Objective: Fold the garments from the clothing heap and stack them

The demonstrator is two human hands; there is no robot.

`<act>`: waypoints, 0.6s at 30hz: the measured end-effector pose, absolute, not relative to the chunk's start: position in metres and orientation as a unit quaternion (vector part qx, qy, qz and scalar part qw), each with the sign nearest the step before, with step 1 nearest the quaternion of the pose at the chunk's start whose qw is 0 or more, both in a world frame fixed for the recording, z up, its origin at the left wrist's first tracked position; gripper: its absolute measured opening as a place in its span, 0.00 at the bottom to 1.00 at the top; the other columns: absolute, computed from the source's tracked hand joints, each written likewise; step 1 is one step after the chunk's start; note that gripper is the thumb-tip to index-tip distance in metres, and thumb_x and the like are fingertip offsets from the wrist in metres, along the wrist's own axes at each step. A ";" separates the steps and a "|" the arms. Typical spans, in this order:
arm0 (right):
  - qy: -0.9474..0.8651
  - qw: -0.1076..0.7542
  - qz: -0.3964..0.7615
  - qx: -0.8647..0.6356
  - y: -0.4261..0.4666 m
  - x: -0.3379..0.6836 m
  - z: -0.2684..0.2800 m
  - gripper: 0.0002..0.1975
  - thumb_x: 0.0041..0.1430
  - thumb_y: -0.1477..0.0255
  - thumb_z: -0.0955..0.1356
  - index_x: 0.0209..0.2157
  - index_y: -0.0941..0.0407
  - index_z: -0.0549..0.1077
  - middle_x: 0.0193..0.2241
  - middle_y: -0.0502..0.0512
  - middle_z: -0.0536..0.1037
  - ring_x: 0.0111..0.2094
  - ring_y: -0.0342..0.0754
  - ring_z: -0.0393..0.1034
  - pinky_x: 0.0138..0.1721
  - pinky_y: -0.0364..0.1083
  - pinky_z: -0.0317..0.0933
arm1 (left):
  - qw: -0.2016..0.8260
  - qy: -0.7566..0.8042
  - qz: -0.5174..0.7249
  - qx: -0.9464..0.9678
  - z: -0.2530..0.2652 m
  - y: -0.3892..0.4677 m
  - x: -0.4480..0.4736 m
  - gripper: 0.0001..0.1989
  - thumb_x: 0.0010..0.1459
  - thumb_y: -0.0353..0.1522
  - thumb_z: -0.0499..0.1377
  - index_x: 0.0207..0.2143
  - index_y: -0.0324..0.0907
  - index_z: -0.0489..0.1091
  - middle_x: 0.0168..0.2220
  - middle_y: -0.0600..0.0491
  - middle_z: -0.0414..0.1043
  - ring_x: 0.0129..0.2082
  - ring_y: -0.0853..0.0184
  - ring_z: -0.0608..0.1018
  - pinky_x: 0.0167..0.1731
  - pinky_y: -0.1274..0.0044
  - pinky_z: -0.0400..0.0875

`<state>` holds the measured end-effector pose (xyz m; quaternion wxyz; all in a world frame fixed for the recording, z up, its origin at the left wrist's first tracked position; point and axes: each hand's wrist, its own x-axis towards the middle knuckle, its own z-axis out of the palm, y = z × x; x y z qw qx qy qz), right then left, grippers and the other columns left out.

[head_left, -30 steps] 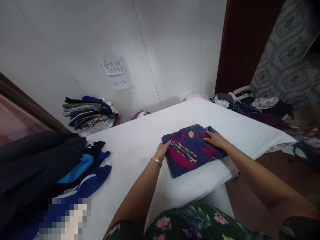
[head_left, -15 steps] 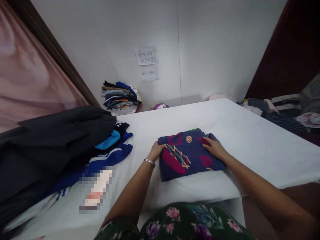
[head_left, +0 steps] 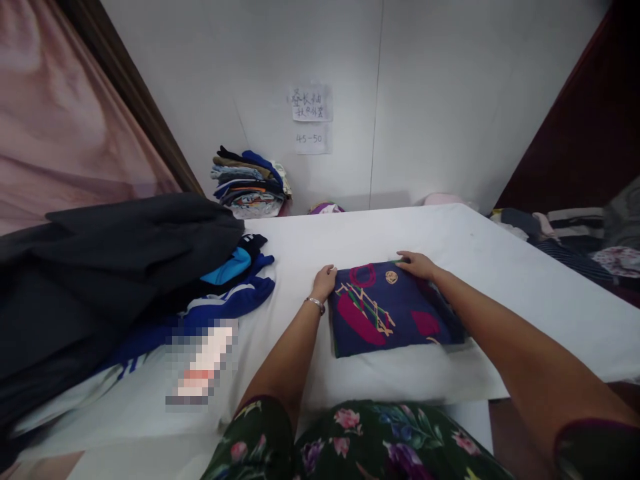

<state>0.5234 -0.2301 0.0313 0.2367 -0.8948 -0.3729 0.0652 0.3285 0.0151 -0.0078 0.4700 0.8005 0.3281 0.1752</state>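
A folded navy garment with magenta patches, a tan round motif and criss-cross lines lies on the white-covered table in front of me. At its far left corner, my left hand, with a silver bracelet at the wrist, is closed on the cloth. My right hand grips the far edge near the right corner, thumb on the near side. Some fingertips of both hands are hidden by the fabric.
A heap of dark clothes with blue pieces covers the left side. Beside it lies a pixelated object. A folded stack stands at the back near the wall. More clothes lie beyond the table's right edge.
Both hands have shifted from the garment's sides to its far edge and corners. The folds along its right side now lie flatter. The view has tilted and shifted slightly.
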 end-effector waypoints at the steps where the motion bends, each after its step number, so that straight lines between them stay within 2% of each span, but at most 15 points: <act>1: -0.370 0.234 0.071 -0.896 -0.230 0.528 0.032 0.23 0.54 0.64 0.68 0.51 0.58 0.73 0.44 0.59 0.78 0.45 0.53 0.72 0.49 0.48 0.63 | 0.464 0.331 0.173 0.803 -0.008 0.017 0.330 0.17 0.61 0.34 0.53 0.48 0.37 0.71 0.50 0.44 0.73 0.49 0.64 0.75 0.49 0.76 0.66; 6: -0.350 0.236 0.101 -0.901 -0.233 0.549 0.037 0.17 0.52 0.62 0.68 0.41 0.56 0.77 0.33 0.53 0.80 0.33 0.49 0.73 0.35 0.44 0.66 | 0.408 0.337 0.154 0.835 -0.006 0.018 0.331 0.14 0.57 0.33 0.57 0.44 0.38 0.73 0.46 0.44 0.75 0.46 0.61 0.75 0.47 0.73 0.65; 10: -0.331 0.221 0.110 -0.911 -0.232 0.554 0.019 0.12 0.49 0.65 0.70 0.34 0.56 0.79 0.31 0.54 0.80 0.34 0.50 0.73 0.35 0.44 0.65 | 0.339 0.326 0.166 0.867 -0.005 0.007 0.328 0.10 0.55 0.30 0.58 0.39 0.40 0.75 0.46 0.43 0.74 0.52 0.59 0.70 0.53 0.71 0.60; 15: -0.318 0.224 0.083 -0.918 -0.238 0.546 -0.010 0.21 0.54 0.58 0.66 0.46 0.53 0.76 0.43 0.56 0.78 0.46 0.55 0.71 0.45 0.49 0.64 | 0.299 0.319 0.169 0.883 -0.006 -0.001 0.325 0.09 0.56 0.29 0.55 0.36 0.40 0.75 0.44 0.44 0.73 0.52 0.58 0.68 0.52 0.69 0.60; 18: -0.306 0.238 0.056 -0.920 -0.240 0.545 -0.015 0.26 0.54 0.56 0.67 0.51 0.54 0.73 0.47 0.58 0.76 0.49 0.56 0.70 0.49 0.51 0.63 | 0.304 0.319 0.162 0.883 -0.005 0.004 0.329 0.08 0.56 0.29 0.56 0.34 0.40 0.75 0.43 0.44 0.74 0.51 0.58 0.69 0.52 0.69 0.61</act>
